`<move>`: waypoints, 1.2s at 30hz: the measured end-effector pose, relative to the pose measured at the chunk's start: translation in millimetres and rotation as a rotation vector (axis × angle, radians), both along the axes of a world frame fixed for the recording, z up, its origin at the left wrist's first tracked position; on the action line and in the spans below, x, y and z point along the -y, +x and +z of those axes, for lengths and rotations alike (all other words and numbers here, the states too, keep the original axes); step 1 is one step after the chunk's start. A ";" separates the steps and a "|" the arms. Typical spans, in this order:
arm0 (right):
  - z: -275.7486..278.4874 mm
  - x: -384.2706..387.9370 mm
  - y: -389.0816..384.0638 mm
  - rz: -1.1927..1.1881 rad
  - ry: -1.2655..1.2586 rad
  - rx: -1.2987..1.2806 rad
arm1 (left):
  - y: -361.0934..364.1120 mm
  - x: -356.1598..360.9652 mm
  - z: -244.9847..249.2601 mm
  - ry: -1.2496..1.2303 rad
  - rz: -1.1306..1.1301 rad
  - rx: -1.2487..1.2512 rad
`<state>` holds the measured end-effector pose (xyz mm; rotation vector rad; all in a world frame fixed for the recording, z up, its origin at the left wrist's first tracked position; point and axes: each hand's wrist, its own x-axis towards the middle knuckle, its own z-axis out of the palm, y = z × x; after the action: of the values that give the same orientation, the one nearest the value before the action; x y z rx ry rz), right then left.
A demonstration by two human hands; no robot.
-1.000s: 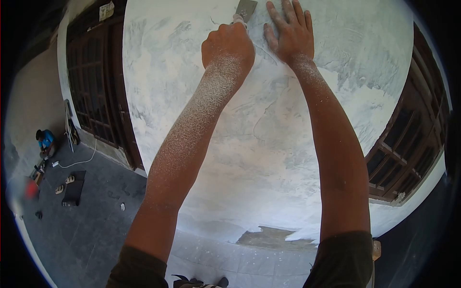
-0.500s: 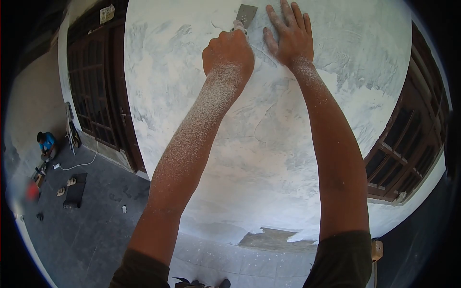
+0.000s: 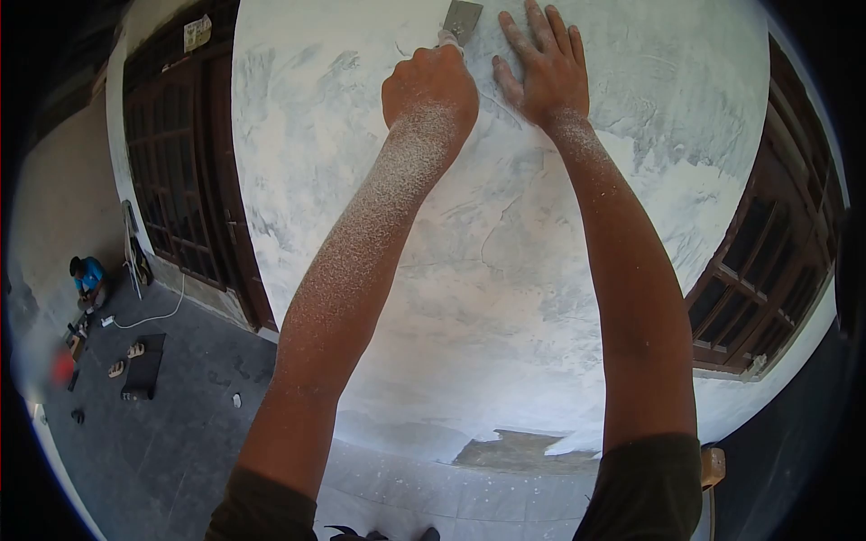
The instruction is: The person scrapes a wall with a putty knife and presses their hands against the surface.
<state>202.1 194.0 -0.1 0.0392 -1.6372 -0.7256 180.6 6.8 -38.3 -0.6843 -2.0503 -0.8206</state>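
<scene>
My left hand (image 3: pixel 430 88) is closed around the handle of a putty knife (image 3: pixel 463 20), high on the wall. The knife's flat metal blade points up and lies at the wall surface; the handle is mostly hidden by my fist. Just to the right, my right hand (image 3: pixel 547 72) rests on the wall with its fingers spread, holding nothing. White dust coats my left forearm and the fingers of my right hand. The wall (image 3: pixel 505 252) is covered with patchy white and grey filler, with ridges and thin cracks showing.
A wooden door (image 3: pixel 171 162) stands to the left and a wooden-framed window (image 3: pixel 767 261) to the right. On the dark floor (image 3: pixel 189 424) lie sandals (image 3: pixel 135 350), a dark mat (image 3: pixel 144 370) and a white cable (image 3: pixel 153 316). A person in blue (image 3: pixel 88 279) sits far left.
The putty knife and my left hand have shifted very slightly up the wall. My right hand stays almost in place, and the view has tilted a little.
</scene>
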 end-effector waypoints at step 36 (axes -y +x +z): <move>0.4 2.4 3.4 -0.029 -0.015 0.020 | 10.9 2.1 -11.4 0.005 0.008 -0.010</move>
<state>205.5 191.7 0.3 0.0121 -1.6645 -0.7375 191.6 4.7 -49.7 -0.6755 -2.0402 -0.8164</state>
